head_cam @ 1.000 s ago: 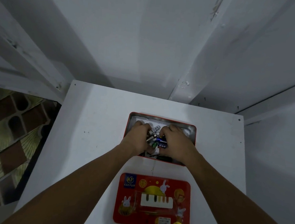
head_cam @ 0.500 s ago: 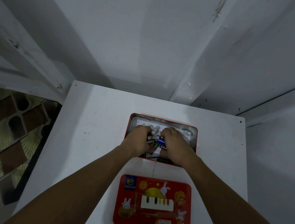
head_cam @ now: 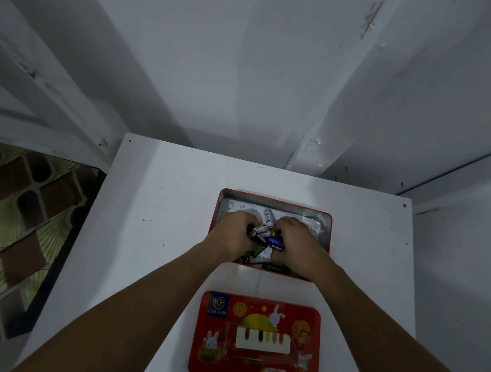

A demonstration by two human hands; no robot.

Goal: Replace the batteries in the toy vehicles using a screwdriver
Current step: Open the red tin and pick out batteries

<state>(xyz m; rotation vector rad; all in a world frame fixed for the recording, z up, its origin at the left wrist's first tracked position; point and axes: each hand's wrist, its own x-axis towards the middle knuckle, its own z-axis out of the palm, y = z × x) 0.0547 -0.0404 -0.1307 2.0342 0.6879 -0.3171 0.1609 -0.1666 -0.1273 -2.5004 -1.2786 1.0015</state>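
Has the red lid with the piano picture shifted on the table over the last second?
No. The red rectangular tin lid keeps the same gap to the open red tin beyond it.

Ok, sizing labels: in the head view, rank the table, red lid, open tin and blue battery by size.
1. table
2. red lid and open tin: alike; the lid sits nearer, so unranked
3. blue battery

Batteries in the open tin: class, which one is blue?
The blue battery, lying against the right hand. The left hand holds the black batteries; the green batteries lie nearer the tin's near wall.
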